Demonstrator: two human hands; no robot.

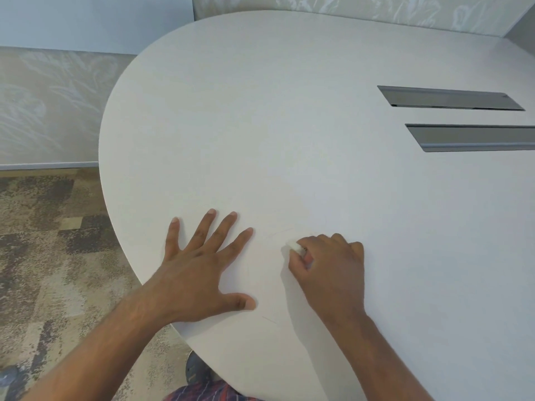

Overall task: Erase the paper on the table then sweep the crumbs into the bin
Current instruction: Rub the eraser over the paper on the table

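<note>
A white sheet of paper (289,206) lies on the white table (289,111), its edges barely visible; faint pencil lines show near the hands. My left hand (202,270) rests flat on the sheet near the table's left edge, fingers spread. My right hand (330,264) pinches a small white eraser (294,246) and holds its tip against the paper just right of the left fingertips. No bin is in view.
Two long dark cable slots (451,98) (474,138) are cut into the table at the right. Patterned carpet (52,241) lies to the left, below the rounded table edge. Frosted glass panels (43,105) stand behind.
</note>
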